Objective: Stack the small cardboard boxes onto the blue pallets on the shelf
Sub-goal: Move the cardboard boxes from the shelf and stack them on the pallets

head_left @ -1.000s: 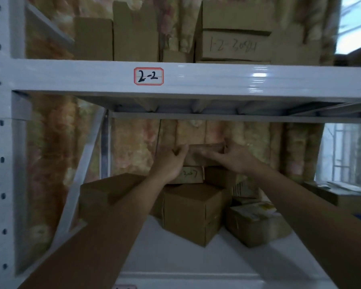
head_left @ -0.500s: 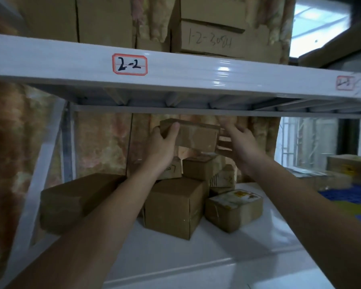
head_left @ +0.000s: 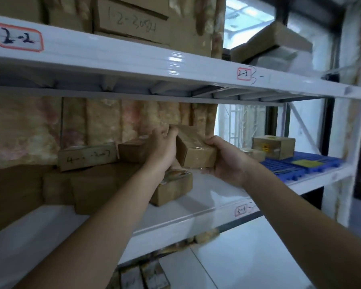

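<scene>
1. Both hands hold one small cardboard box point(head_left: 197, 151) in the air above the white shelf point(head_left: 198, 202), in front of the patterned curtain at the back.
2. The left hand point(head_left: 164, 146) grips the box's left end, its fingers curled over the top edge, so that grip is closed on the box.
3. The right hand point(head_left: 225, 161) cups the box from the right and from below, thumb on the upper face and fingers wrapped underneath; this grip too is closed on the box.
4. The box is tilted, its near lower corner dipping toward the camera, and a strip of clear tape shines along its top.
5. Left of the hands a heap of other cardboard boxes rests on the shelf: a flat box with handwritten numbers point(head_left: 88, 156), a brown box point(head_left: 133, 152) just beside it, and larger cartons below them, blurred by motion.
6. A box with a yellowish label point(head_left: 173, 187) sits on the shelf under the left wrist.
7. At the right end of the shelf lie the blue pallets point(head_left: 300, 165), well apart from the held box.
8. On the pallets stands a labelled carton point(head_left: 274, 147), with what seems to be a smaller box point(head_left: 256, 154) just beside it on the left; the view there is too soft to be sure.
9. The upper shelf beam point(head_left: 113, 57) carries a red-framed tag reading 2-2 point(head_left: 18, 37) and more cartons above it.
</scene>
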